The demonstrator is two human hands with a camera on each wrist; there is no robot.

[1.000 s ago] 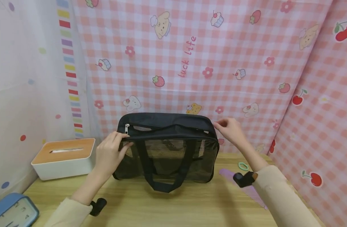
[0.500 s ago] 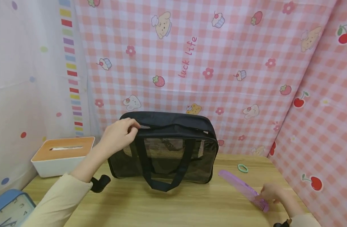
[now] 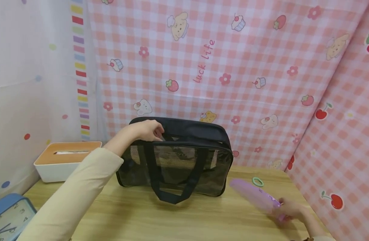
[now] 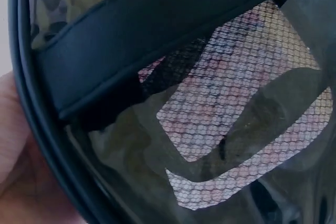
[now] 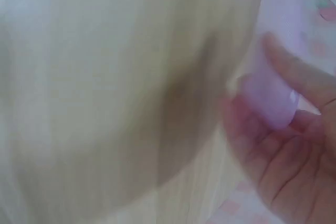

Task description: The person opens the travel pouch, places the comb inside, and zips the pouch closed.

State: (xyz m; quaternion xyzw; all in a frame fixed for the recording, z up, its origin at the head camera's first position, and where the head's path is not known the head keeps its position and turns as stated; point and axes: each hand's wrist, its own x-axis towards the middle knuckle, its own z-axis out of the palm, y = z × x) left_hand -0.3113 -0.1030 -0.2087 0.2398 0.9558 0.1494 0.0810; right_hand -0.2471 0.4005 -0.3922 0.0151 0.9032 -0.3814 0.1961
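Note:
A black see-through zip bag (image 3: pixel 172 160) stands upright on the table, its front handle hanging down. My left hand (image 3: pixel 148 130) grips its top opening near the left end, fingers bent down behind the front rim and fingertips hidden. Part of that hand (image 4: pixel 21 166) shows beyond the bag's dark piping in the left wrist view. At the right, my right hand (image 3: pixel 288 209) holds a purple comb (image 3: pixel 253 194) by its near end. In the right wrist view the blurred comb (image 5: pixel 275 95) lies between thumb and fingers.
A small green ring-shaped band (image 3: pixel 257 181) lies beyond the comb. A white tissue box (image 3: pixel 56 170) with an orange lid stands left of the bag. A blue-framed clock (image 3: pixel 12 217) sits at the near left. Patterned cloth (image 3: pixel 244 110) hangs behind the wooden table (image 3: pixel 172 222).
My left hand has slid rightward along the bag's opening from the zipper pull. My right hand has left the bag's right corner, reached down and taken hold of the comb.

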